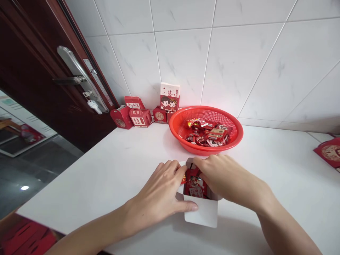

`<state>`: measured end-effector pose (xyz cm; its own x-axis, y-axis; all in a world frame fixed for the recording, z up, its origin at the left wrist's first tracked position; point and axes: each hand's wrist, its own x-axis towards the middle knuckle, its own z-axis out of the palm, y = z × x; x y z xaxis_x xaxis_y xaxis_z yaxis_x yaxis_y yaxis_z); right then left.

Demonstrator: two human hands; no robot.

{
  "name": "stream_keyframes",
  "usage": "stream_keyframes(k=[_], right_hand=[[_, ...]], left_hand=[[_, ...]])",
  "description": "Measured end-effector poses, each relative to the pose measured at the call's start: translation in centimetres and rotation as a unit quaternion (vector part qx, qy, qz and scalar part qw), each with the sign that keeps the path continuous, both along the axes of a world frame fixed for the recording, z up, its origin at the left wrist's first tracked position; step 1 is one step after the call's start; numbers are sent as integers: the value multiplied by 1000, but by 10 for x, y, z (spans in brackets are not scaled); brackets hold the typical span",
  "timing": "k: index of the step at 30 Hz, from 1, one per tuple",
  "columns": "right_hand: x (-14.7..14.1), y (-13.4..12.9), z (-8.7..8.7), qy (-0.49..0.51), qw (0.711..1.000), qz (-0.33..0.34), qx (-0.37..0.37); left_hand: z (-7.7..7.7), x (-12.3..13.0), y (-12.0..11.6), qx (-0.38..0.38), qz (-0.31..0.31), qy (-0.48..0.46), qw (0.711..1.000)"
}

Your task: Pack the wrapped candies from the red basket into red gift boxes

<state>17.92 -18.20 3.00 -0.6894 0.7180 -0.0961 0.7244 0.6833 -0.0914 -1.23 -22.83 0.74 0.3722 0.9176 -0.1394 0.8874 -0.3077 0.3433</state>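
Observation:
A small open box (201,211) with white inner flaps stands on the white table, its near flap folded out toward me. Red wrapped sweets (195,186) fill its inside. My left hand (162,191) grips the box's left side, thumb on the near flap and fingers at the far left edge. Over the right side reaches my right hand (223,177), its fingers bent down into the box's far right part; the fingertips are hidden, and so is anything between them. Just beyond the box sits a red plastic basket (205,150) holding many wrapped sweets (212,134).
Several red folded boxes (140,118) stand along the tiled wall at the back left, one white and red box (170,97) on top of others. A red item (329,152) lies at the far right. A dark door (34,71) with keys is left.

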Motion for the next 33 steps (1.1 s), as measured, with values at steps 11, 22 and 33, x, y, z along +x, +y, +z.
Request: stream_keyframes(k=[11, 22, 33], right_hand=[[0, 3, 1, 8, 994, 82, -75], [8, 6, 10, 66, 993, 50, -81], [3, -6, 6, 31, 994, 85, -55]], left_hand=[[10, 5, 2, 8, -25, -2, 1000], [15, 7, 3, -13, -25, 4, 1000], [11, 8, 5, 0, -38, -7, 999]])
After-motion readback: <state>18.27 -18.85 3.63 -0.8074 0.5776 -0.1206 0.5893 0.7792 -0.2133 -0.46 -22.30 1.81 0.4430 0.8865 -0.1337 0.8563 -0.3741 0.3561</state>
